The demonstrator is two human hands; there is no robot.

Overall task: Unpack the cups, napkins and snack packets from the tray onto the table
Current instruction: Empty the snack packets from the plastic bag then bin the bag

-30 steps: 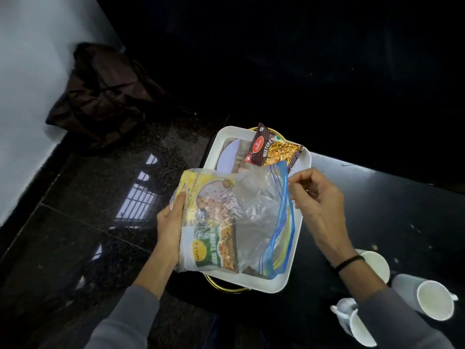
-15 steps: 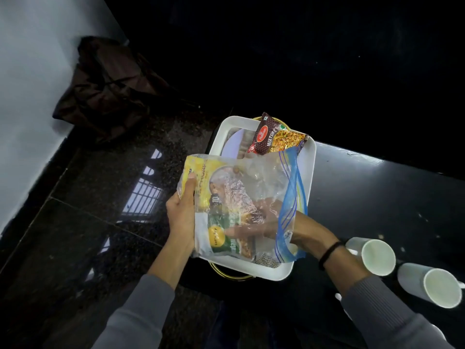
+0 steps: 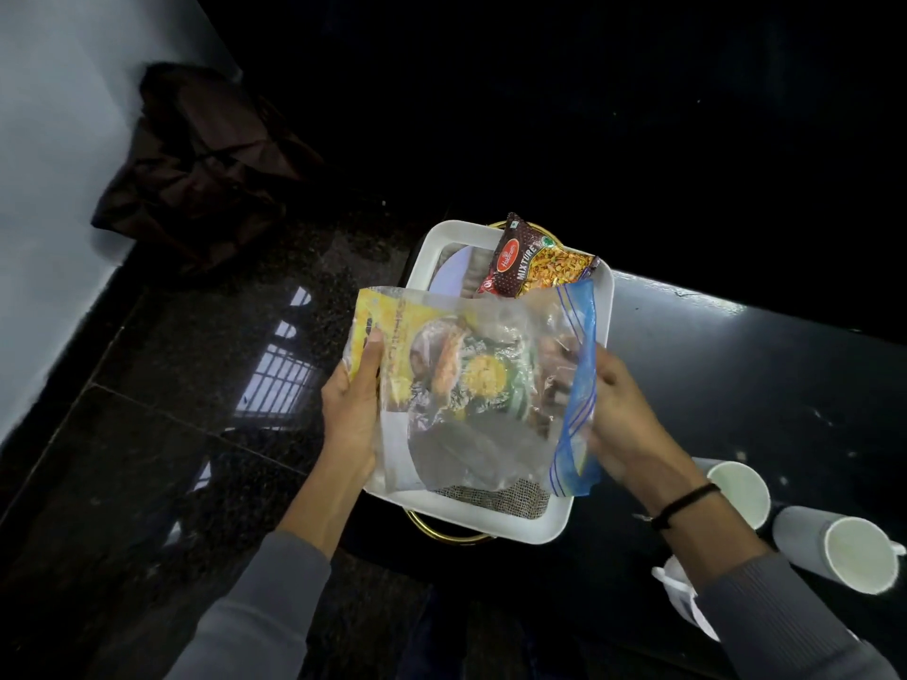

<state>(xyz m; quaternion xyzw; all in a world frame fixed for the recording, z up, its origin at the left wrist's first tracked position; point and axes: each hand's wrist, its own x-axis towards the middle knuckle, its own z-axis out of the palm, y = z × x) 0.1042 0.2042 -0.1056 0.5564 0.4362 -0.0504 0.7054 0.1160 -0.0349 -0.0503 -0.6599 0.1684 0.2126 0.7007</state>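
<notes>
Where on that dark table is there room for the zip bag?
The bare table right of the white tray and beyond the cups is free. Nearer, by the right hand, three cups crowd it. The tray still holds a snack packet.

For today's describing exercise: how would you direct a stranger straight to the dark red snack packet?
Find the white tray at the black table's left end. At its far end, beyond the clear zip bag held in both hands, lies the dark red snack packet. It alone reads "MIXTURE" and is unbagged.
</notes>
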